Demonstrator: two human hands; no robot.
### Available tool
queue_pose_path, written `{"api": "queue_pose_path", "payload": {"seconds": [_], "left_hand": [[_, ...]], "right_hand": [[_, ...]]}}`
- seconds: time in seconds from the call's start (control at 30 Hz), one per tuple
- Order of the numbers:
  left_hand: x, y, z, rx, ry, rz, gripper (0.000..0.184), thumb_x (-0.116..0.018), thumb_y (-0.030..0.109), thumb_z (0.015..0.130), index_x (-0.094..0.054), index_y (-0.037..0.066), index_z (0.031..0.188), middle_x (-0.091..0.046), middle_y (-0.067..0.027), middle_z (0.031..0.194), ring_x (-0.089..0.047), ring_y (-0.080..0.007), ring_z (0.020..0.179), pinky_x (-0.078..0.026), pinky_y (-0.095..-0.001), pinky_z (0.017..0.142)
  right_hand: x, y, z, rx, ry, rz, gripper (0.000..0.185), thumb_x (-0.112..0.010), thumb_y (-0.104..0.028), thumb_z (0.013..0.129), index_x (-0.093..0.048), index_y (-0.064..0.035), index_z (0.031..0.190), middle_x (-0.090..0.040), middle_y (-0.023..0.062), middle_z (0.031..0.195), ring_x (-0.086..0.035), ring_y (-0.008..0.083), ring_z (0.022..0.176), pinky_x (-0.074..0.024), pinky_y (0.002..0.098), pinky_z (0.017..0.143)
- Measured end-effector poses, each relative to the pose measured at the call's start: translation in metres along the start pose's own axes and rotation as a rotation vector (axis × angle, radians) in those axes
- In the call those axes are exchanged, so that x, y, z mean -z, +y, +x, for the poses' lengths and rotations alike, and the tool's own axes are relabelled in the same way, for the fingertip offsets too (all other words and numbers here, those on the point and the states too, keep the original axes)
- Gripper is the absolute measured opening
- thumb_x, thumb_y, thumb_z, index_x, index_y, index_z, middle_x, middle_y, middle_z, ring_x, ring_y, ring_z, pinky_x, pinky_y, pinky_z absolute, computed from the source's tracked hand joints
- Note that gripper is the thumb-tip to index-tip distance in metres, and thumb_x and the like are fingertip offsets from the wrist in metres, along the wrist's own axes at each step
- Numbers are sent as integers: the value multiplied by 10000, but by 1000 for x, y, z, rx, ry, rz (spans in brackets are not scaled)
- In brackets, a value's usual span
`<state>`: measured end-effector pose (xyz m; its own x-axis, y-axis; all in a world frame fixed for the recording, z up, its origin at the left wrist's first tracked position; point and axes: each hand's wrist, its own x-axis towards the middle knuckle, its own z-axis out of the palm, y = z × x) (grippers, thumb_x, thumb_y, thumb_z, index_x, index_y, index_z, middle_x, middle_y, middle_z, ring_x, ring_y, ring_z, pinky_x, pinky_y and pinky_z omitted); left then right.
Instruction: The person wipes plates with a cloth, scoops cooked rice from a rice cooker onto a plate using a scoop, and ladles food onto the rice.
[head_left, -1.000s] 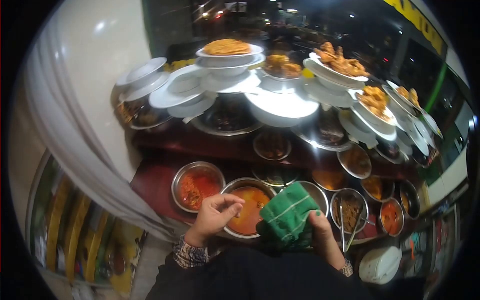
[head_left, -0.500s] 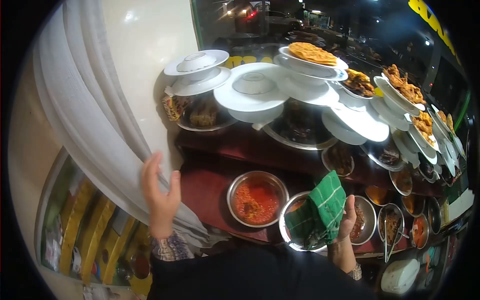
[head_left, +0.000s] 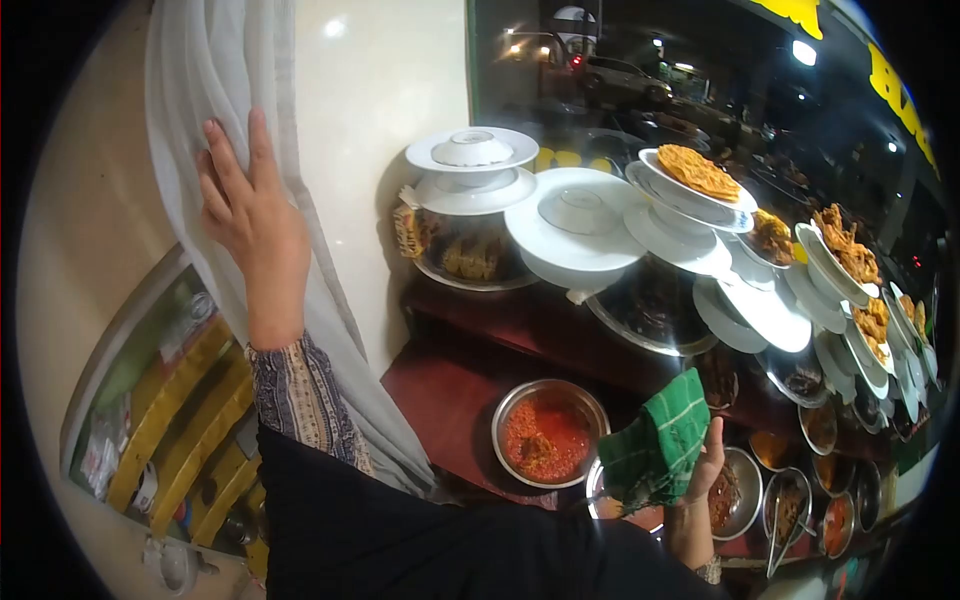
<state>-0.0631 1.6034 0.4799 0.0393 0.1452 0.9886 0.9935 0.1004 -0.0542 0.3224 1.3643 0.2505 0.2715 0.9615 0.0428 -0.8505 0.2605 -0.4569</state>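
My left hand (head_left: 243, 215) is raised against the grey-white curtain (head_left: 322, 330) at the left wall, its fingers stretched out and spread over the fabric. A green checked cloth (head_left: 660, 440) hangs folded from my right hand (head_left: 708, 465), which grips it low in the view, above the steel bowls. Just left of the cloth stands a steel bowl of red chili sauce (head_left: 548, 435). Another bowl (head_left: 640, 515) of reddish food is partly hidden beneath the cloth.
Stacked white plates (head_left: 575, 220) stand over trays of food on a dark red stepped shelf (head_left: 440, 400). Fried food (head_left: 700, 172) tops some stacks along the window. Several more bowls (head_left: 745, 490) line the right. At lower left is a cabinet with yellow shelves (head_left: 185, 415).
My left hand has moved up and left, from in front of the curtain's lower part onto its upper part. The view has shifted left. My right hand still holds the green cloth.
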Motion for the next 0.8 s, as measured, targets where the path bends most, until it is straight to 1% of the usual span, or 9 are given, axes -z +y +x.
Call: {"api": "queue_pose_path", "payload": {"seconds": [0.03,0.13,0.23,0.33,0.43,0.47,0.57,0.67,0.8], "left_hand": [[-8,-11,5,-14,32,-61,739,-490,-28,815,-280,243,1469,-178,-157,1534,-274,-402,1341,-344,-576,985],[-19,-22,17,6,113,-18,684,-496,-16,815,-321,187,1445,-239,-149,1511,-343,-387,1295,-368,-534,976],[-23,-23,27,-18,82,78,667,-530,-15,782,-367,121,1414,-364,-190,1418,-426,-400,1202,-390,-475,999],[-40,-47,35,-27,8,28,620,-502,6,815,-370,110,1411,-372,-161,1423,-398,-386,1230,-386,-491,987],[-64,-92,41,-78,21,85,614,-497,-7,808,-382,89,1403,-426,-173,1374,-437,-386,1183,-392,-463,994],[-69,-106,43,-97,25,139,595,-506,-10,801,-409,70,1383,-443,-175,1365,-461,-377,1155,-402,-434,992],[-92,-157,43,-78,-33,196,567,-518,-24,791,-442,47,1348,-449,-173,1363,-469,-372,1137,-413,-410,978],[-132,-200,45,-35,-197,262,548,-521,-42,782,-460,28,1322,-451,-169,1364,-484,-374,1105,-423,-400,961],[-169,-217,54,-44,-212,184,521,-497,-44,797,-469,27,1312,-440,-165,1372,-499,-374,1079,-435,-398,930]], "right_hand": [[-8,0,2,-11,-30,-1,660,-451,-558,920,-526,15,1238,-611,173,1174,-621,303,1019,-497,418,904],[1,2,8,-68,-80,59,674,-422,-566,925,-517,18,1247,-605,184,1180,-616,310,1034,-492,425,916],[-13,14,8,-50,-104,111,595,-406,-496,960,-538,11,1241,-610,187,1189,-618,322,1044,-491,440,928],[-20,21,6,-65,-111,80,595,-417,-510,951,-552,4,1220,-623,179,1164,-627,313,1026,-497,434,916],[-24,31,11,-44,-80,69,596,-421,-513,949,-554,4,1213,-625,181,1156,-629,316,1022,-501,437,913],[-26,37,13,-37,-61,69,596,-421,-512,948,-554,5,1214,-624,182,1156,-628,317,1022,-501,438,914],[-30,55,19,-57,-35,89,604,-409,-516,949,-548,4,1222,-617,183,1170,-624,319,1031,-500,438,917],[-44,75,24,-92,0,75,624,-398,-531,946,-536,6,1234,-609,183,1182,-616,311,1046,-493,430,926],[-49,92,25,-111,3,56,632,-407,-540,938,-535,2,1238,-610,177,1180,-614,307,1051,-490,429,929]]}}
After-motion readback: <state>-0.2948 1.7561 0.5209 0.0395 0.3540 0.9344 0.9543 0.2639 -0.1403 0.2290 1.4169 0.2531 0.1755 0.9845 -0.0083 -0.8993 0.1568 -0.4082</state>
